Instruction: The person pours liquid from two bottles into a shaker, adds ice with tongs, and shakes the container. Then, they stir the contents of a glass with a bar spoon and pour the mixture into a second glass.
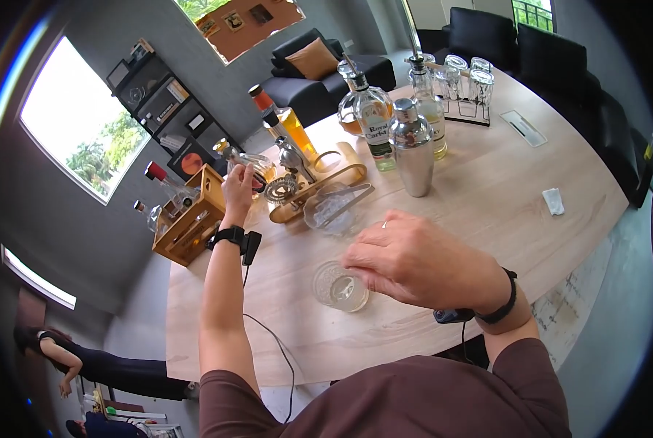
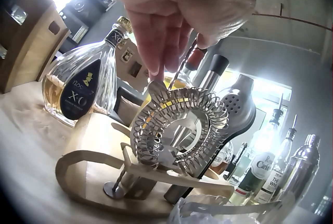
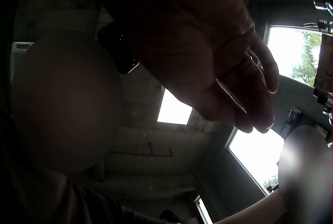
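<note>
At the wooden bar-tool rack (image 1: 319, 196), my left hand (image 1: 237, 191) pinches the thin twisted shaft of a bar spoon (image 2: 183, 69) between thumb and fingers in the left wrist view (image 2: 177, 15). The spoon's round end (image 2: 113, 189) stands in the rack. Beside it are a coil-rimmed strainer (image 2: 151, 125) and a metal tool with a perforated face (image 2: 237, 101). My right hand (image 1: 429, 259), fingers loosely bent and holding nothing visible, hovers by a clear patterned glass (image 1: 334, 292). The right wrist view shows the same hand (image 3: 203, 57) from its palm side.
Behind the glass sits an ice bowl (image 1: 325, 219) with tongs (image 1: 350, 204) across it. A metal shaker (image 1: 414, 157) and several bottles stand farther back. Upturned glasses (image 1: 480, 84) are on a rack, a wooden crate (image 1: 195, 219) is at left, and a crumpled tissue (image 1: 553, 201) lies right.
</note>
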A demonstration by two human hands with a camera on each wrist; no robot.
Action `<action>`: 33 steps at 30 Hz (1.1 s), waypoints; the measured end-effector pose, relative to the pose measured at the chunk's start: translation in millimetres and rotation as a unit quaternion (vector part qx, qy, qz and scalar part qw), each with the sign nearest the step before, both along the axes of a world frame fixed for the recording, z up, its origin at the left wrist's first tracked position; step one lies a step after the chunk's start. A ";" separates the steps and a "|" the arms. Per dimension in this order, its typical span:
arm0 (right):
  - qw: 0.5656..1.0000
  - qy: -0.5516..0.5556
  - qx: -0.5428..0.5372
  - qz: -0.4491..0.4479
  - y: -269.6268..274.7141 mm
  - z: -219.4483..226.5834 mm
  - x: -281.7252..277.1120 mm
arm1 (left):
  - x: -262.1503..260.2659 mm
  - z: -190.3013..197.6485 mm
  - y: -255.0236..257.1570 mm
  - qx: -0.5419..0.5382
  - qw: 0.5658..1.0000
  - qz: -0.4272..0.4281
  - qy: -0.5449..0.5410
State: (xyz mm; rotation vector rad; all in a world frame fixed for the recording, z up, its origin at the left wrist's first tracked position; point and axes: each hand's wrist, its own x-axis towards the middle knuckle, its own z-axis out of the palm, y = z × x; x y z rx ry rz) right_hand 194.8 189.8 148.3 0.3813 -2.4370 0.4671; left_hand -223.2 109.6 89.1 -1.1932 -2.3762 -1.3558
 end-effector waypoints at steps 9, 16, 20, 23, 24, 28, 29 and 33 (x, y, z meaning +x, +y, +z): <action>1.000 0.020 -0.011 0.004 -1.5 2.3 4.0 | 13.4 2.1 -25.1 -0.003 0.996 0.048 0.072; 0.997 0.043 -0.066 -0.023 0.7 13.4 16.3 | 79.0 -10.2 -97.8 0.104 0.975 -0.060 -0.189; 0.996 0.029 -0.078 -0.028 1.2 17.0 18.2 | 134.5 -32.8 -133.6 0.047 0.948 -0.093 -0.299; 0.996 0.044 -0.079 -0.023 -0.7 16.4 15.0 | 149.7 -56.6 -150.5 0.029 0.933 -0.111 -0.342; 0.996 0.042 -0.082 -0.020 -2.1 16.0 14.0 | 150.5 -62.1 -154.0 0.037 0.932 -0.108 -0.345; 0.996 0.023 -0.084 -0.015 -8.6 16.2 13.2 | 152.0 -74.0 -163.6 0.042 0.930 -0.087 -0.354; 0.997 0.020 -0.077 -0.011 -10.0 16.5 13.7 | 153.6 -75.5 -164.5 0.032 0.931 -0.083 -0.354; 0.997 0.009 -0.072 -0.007 -11.6 16.7 16.5 | 160.7 -82.9 -161.7 -0.002 0.928 -0.129 -0.351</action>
